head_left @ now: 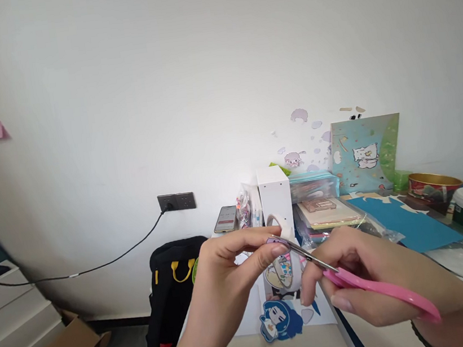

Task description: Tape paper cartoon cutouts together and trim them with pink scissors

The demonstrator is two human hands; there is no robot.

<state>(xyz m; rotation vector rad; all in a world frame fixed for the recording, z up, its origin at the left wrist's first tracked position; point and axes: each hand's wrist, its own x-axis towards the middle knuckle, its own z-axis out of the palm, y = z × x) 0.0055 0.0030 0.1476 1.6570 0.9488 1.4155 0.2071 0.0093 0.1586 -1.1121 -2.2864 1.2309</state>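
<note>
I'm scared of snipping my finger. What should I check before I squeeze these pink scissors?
1. Right hand grips the pink scissors firmly: ok, the fingers wrap the handles.
2. Blade tips meet the purple scrap: ok.
3. Left hand fingertips away from the blades: not ok, thumb and forefinger pinch right at the tip.
4. Tape roll held steady: cannot tell, the fingers hide most of it.
5. Blades open wide enough: cannot tell, though they look nearly closed.
</note>
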